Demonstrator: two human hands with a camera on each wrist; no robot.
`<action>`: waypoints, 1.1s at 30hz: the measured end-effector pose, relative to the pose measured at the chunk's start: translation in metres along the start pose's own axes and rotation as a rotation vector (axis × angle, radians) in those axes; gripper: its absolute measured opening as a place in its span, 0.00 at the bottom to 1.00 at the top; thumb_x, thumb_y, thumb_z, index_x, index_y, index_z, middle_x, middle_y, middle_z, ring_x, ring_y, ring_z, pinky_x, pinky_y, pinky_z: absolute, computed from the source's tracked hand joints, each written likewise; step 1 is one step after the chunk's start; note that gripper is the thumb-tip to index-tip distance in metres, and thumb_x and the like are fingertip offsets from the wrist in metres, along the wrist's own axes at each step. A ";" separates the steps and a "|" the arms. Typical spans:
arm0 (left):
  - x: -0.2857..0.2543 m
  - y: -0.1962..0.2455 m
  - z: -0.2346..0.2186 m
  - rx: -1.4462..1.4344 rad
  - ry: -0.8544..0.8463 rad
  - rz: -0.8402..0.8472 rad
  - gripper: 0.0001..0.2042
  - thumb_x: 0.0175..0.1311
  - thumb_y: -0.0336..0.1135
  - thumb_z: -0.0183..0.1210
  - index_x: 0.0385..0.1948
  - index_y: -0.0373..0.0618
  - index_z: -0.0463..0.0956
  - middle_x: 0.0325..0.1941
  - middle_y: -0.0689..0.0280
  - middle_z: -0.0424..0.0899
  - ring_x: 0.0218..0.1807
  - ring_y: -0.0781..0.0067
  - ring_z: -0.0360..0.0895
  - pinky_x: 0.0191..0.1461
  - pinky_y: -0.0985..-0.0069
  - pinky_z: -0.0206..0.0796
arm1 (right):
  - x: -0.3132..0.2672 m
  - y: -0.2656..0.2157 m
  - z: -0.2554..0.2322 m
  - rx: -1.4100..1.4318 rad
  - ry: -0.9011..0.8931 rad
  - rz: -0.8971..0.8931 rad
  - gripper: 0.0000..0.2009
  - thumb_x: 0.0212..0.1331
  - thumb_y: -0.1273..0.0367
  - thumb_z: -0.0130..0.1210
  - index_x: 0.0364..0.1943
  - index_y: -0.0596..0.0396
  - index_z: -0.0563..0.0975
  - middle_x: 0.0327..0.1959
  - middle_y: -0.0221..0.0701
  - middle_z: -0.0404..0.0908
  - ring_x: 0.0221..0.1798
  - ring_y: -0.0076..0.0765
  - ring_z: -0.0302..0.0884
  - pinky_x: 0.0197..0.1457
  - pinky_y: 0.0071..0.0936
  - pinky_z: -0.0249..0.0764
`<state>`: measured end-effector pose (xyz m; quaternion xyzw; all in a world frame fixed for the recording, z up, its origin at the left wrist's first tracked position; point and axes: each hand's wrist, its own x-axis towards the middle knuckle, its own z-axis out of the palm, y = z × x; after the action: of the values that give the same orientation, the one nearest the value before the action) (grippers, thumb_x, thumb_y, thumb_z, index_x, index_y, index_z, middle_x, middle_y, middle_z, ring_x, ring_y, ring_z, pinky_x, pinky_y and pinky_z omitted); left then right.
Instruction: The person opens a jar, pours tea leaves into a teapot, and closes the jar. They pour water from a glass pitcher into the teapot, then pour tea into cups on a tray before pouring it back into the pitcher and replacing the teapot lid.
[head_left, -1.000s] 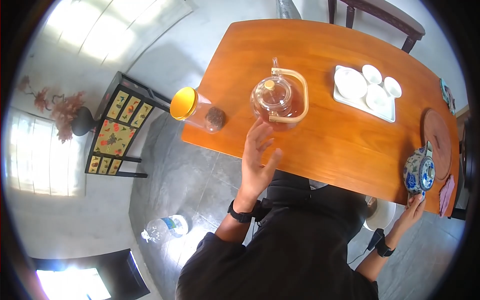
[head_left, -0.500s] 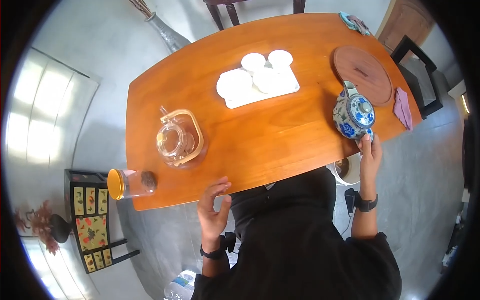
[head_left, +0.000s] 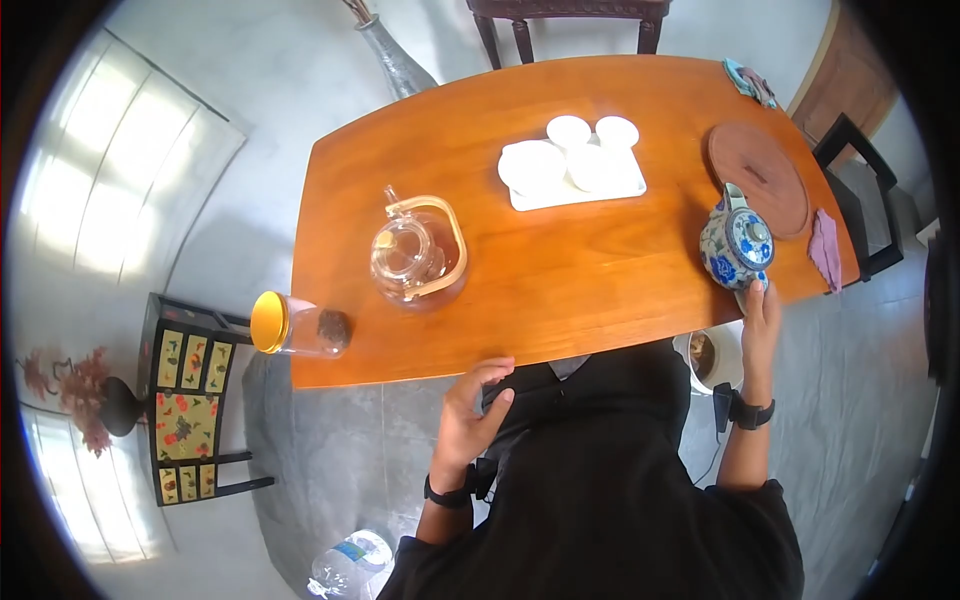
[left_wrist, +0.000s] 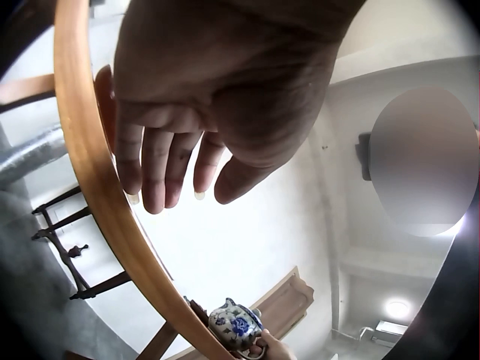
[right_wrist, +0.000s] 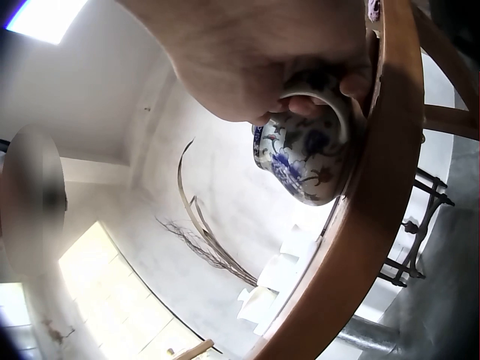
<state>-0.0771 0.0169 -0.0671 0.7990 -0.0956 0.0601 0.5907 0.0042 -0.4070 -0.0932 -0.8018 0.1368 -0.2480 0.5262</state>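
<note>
From the head camera, the blue-and-white teapot (head_left: pixel 736 248) stands at the table (head_left: pixel 560 290) edge, right of the glass teapot (head_left: pixel 415 255); the right hand (head_left: pixel 760 315) grasps its handle, not yet lifting. The left hand (head_left: pixel 468 415) hangs relaxed, empty. In the left wrist view, that hand's fingers (left_wrist: pixel 154 169) are loose beside the edge. In the right wrist view, fingers (right_wrist: pixel 315 105) hook the handle; pouring seemingly remains.
</note>
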 end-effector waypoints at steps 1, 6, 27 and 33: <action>-0.003 0.000 -0.002 0.012 0.000 -0.006 0.14 0.62 0.20 0.63 0.49 0.38 0.78 0.56 0.55 0.84 0.56 0.62 0.82 0.58 0.72 0.72 | 0.001 0.002 0.001 0.010 0.007 0.006 0.17 0.79 0.59 0.47 0.34 0.57 0.69 0.31 0.24 0.67 0.36 0.20 0.61 0.39 0.24 0.62; -0.019 -0.003 -0.015 0.002 0.027 -0.043 0.14 0.64 0.18 0.60 0.50 0.38 0.78 0.58 0.55 0.83 0.60 0.66 0.79 0.61 0.70 0.71 | 0.001 0.000 0.007 0.091 0.023 -0.053 0.16 0.78 0.58 0.47 0.36 0.57 0.70 0.32 0.24 0.68 0.37 0.19 0.61 0.40 0.23 0.62; -0.092 -0.049 -0.100 0.221 0.640 -0.309 0.17 0.64 0.20 0.59 0.54 0.41 0.73 0.61 0.62 0.74 0.62 0.68 0.72 0.60 0.70 0.71 | -0.027 -0.032 0.018 0.009 -0.175 -0.005 0.18 0.79 0.59 0.46 0.39 0.61 0.72 0.32 0.30 0.73 0.38 0.24 0.66 0.43 0.26 0.67; -0.063 -0.042 -0.143 0.308 0.834 -0.186 0.27 0.64 0.23 0.62 0.65 0.39 0.64 0.67 0.57 0.68 0.69 0.64 0.67 0.66 0.65 0.66 | -0.034 -0.036 0.029 -0.048 -0.086 0.015 0.17 0.75 0.59 0.52 0.36 0.61 0.73 0.29 0.32 0.73 0.34 0.27 0.66 0.40 0.28 0.67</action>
<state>-0.1272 0.1702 -0.0771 0.7902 0.2330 0.3370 0.4557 -0.0102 -0.3534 -0.0787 -0.8232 0.1261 -0.2062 0.5138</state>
